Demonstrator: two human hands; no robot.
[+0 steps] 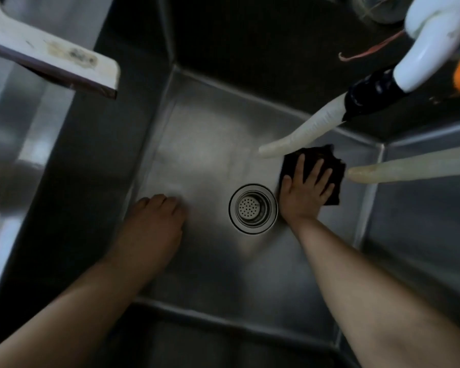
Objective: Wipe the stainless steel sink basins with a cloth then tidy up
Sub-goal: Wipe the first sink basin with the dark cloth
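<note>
Right hand: your right hand [304, 193] lies flat with fingers spread, pressing the dark cloth [327, 166] against the basin floor; nothing is curled round it.
Left hand: your left hand [157, 216] rests on the floor of the sink basin [205, 160] at its left side, fingers bent under, gripping nothing.
Cloth position: folded, just right of the drain strainer [252, 208], near the basin's right wall, under the tip of the white hose [298, 136].
Cloth handling: it looks soft, light and limp, so it should bunch or slide under a loose palm; keep the flat palm over its middle to drive it, and pinch a folded edge when you lift it.
Steel: likely smooth and slick, so the cloth should glide easily.
Obstruction: a second pale hose [409, 167] reaches in from the right, close to the cloth.
</note>
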